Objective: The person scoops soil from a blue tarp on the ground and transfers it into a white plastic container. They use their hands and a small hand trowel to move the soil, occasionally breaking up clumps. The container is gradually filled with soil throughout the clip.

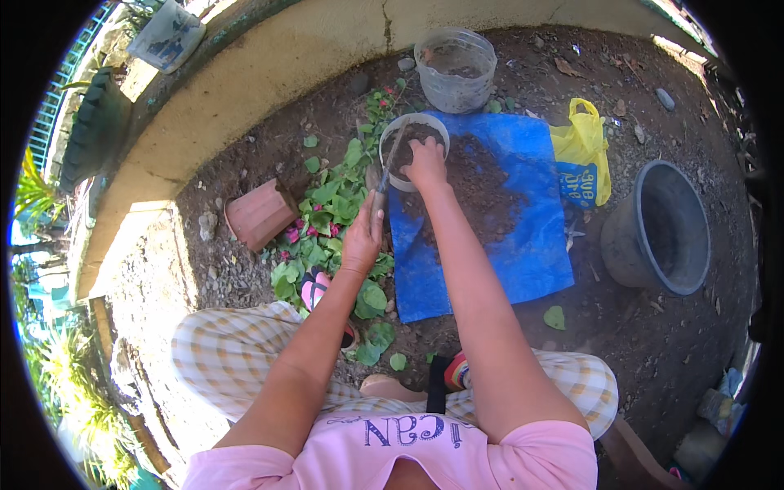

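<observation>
My left hand point(366, 231) is closed around the handle of a narrow metal-bladed tool point(385, 177), whose blade slants up over the near left rim of a round white plastic pot point(445, 136). Dark soil point(401, 150) fills part of that pot. The fingers of my right hand point(425, 160) are spread and touch the soil inside it; whether they grip any is hard to tell. Beneath and right of the pot lies a blue plastic sheet point(533, 245) with a heap of loose soil point(484, 196) on it.
Leafy cuttings with pink flowers point(331, 196) lie left of the sheet, beside a tipped terracotta-coloured pot point(260, 214). A cloudy plastic container point(456, 86) stands beyond. To the right are a yellow plastic bag point(585, 141) and a tilted dark bucket point(625, 245). A low curved wall point(245, 86) bounds the ground.
</observation>
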Action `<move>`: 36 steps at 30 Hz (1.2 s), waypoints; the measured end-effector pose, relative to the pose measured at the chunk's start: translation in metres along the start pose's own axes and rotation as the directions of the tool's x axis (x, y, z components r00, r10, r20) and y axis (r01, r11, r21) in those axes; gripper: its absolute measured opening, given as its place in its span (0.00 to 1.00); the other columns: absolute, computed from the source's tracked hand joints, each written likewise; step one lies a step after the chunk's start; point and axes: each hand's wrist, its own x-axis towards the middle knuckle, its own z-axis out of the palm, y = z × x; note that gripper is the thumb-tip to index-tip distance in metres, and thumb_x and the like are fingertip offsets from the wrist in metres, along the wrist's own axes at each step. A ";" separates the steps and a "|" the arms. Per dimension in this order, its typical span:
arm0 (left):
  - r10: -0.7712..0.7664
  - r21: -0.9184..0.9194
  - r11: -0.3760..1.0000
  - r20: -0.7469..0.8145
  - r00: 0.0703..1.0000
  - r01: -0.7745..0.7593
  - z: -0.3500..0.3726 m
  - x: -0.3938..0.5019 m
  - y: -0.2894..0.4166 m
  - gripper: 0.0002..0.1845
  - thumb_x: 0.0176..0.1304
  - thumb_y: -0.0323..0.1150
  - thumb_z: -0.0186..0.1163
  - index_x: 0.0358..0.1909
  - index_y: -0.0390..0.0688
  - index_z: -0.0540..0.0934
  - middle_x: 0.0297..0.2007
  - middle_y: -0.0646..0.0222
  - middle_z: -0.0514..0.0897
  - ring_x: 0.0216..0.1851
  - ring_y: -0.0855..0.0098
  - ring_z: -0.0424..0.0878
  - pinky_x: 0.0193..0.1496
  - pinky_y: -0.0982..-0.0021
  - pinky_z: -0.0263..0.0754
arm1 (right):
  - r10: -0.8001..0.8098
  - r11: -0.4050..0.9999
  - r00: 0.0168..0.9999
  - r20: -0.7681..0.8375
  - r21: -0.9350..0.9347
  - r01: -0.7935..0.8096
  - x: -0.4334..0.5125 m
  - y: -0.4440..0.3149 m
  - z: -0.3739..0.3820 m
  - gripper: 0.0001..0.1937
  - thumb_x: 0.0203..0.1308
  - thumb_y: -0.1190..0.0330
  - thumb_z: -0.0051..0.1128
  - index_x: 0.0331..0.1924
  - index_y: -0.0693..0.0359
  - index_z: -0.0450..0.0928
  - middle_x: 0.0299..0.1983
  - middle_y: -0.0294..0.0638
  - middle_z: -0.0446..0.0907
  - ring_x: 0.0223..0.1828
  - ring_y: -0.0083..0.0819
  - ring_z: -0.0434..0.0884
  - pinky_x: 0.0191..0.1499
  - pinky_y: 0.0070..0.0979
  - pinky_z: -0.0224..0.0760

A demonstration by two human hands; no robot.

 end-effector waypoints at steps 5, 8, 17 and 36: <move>-0.002 0.014 1.000 0.060 0.998 0.002 -0.046 0.029 0.032 0.26 0.69 0.48 0.51 0.67 0.54 0.68 0.46 0.46 0.82 0.48 0.45 0.80 0.51 0.54 0.74 | -0.041 0.941 0.997 -0.069 0.331 0.062 0.015 0.017 -0.010 0.25 0.46 0.72 0.70 0.53 0.57 0.79 0.46 0.48 0.79 0.51 0.48 0.78 0.57 0.37 0.71; 0.018 0.133 0.990 0.226 0.974 -0.049 -0.101 0.052 0.060 0.24 0.67 0.49 0.55 0.62 0.52 0.75 0.49 0.52 0.83 0.52 0.51 0.80 0.56 0.59 0.72 | 0.028 0.905 0.994 -0.101 0.426 0.018 0.018 0.033 -0.021 0.19 0.49 0.73 0.67 0.48 0.56 0.81 0.45 0.46 0.81 0.49 0.46 0.80 0.54 0.36 0.73; -0.125 0.425 0.904 0.369 0.921 -0.047 -0.153 0.047 0.129 0.22 0.61 0.40 0.62 0.57 0.48 0.80 0.48 0.56 0.85 0.49 0.59 0.83 0.55 0.65 0.73 | 0.296 0.902 0.942 -0.158 0.371 -0.221 0.008 0.056 -0.029 0.24 0.42 0.67 0.73 0.47 0.62 0.78 0.41 0.46 0.76 0.47 0.41 0.76 0.52 0.35 0.72; -0.072 0.415 0.909 0.253 0.965 -0.040 -0.095 0.079 0.138 0.22 0.62 0.46 0.58 0.57 0.52 0.80 0.48 0.52 0.83 0.51 0.51 0.80 0.56 0.56 0.73 | -0.246 0.969 0.966 -0.076 -0.051 0.243 -0.125 0.083 0.071 0.20 0.64 0.55 0.53 0.57 0.51 0.76 0.65 0.44 0.67 0.69 0.43 0.62 0.73 0.52 0.43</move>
